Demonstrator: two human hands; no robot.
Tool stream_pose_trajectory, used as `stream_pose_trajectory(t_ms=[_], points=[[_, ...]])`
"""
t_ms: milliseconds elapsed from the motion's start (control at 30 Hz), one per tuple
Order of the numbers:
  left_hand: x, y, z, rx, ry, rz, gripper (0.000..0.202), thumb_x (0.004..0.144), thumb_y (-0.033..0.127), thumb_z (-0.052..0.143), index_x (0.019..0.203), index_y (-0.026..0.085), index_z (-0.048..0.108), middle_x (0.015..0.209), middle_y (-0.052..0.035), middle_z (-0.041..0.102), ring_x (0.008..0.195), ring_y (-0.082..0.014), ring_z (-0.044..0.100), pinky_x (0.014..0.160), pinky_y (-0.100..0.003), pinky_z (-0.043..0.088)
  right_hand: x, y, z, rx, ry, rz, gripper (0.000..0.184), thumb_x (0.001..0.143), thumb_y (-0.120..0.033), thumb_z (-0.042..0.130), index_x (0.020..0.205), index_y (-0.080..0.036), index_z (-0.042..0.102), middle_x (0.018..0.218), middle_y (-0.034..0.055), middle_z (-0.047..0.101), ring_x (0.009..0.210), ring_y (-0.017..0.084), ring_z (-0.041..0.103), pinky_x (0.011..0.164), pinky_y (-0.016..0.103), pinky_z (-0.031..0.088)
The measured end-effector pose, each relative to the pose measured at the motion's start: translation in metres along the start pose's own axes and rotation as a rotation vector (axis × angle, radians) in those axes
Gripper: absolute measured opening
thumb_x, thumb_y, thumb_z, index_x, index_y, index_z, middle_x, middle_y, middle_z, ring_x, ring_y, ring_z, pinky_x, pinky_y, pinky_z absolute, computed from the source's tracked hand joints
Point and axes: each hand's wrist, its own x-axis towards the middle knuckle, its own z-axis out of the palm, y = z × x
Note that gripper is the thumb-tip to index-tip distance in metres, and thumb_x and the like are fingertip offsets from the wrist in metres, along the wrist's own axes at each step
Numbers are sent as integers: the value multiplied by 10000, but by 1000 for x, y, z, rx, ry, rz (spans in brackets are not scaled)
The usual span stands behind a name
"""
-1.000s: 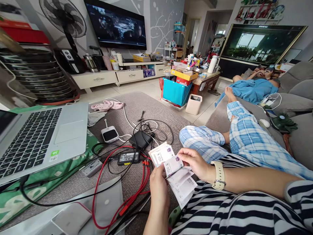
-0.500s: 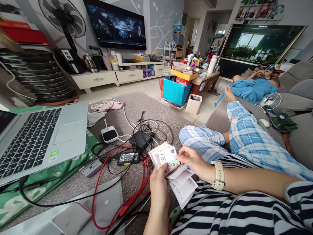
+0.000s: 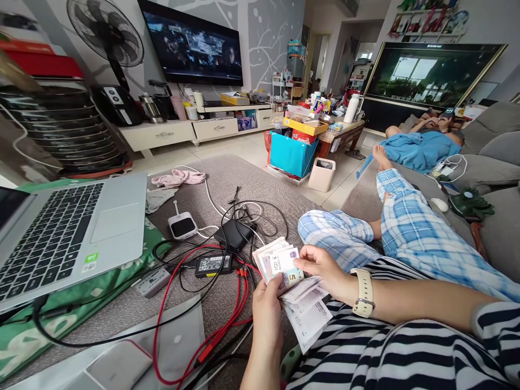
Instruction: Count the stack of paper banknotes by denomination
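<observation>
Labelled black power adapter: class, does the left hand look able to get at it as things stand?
Probably yes: the left hand is near the power adapter, though that hand grips banknotes, and red cable ends lie in between.

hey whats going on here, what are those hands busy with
A seated person has a fanned bundle of banknotes in both hands. The left hand grips the bundle with its thumb across the front, while the right hand pinches the edge of a note printed with a 5. Some notes hang down below the hands. Beside them, a power adapter lies among tangled cables, and an open laptop stands farther left.
</observation>
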Motion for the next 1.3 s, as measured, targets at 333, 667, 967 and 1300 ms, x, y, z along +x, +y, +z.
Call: stream_pose_trajectory(t_ms=[333,667,967,1300], points=[[-5,3,4,29,7,11,416,590,259,686,970,92,660,877,-123,718,809,-258,672,757,-360,496,-2,-6,2,35,-1,19,327,687,-420,696,673,-160,498,624,-34,493,565,94,404,539,226,311],[0,-1,-1,25,12,30,404,668,342,665,966,69,660,911,-127,710,835,-236,658,769,-337,492,-1,-7,3,92,-5,-21,314,674,-398,717,706,-157,518,635,-34,514,567,94,432,559,232,329],[8,-5,-8,-23,41,55,415,726,357,618,1041,89,655,941,-124,708,862,-243,663,781,-338,503,-1,-11,3,46,16,-66,268,680,-334,717,687,-163,511,660,-38,479,604,97,421,584,239,324],[7,-4,-7,-29,51,68,363,719,305,614,1001,85,676,950,-119,711,922,-249,655,802,-329,501,-4,-20,6,126,-99,-2,278,699,-348,713,756,-145,532,665,-29,540,599,93,466,580,230,333]])
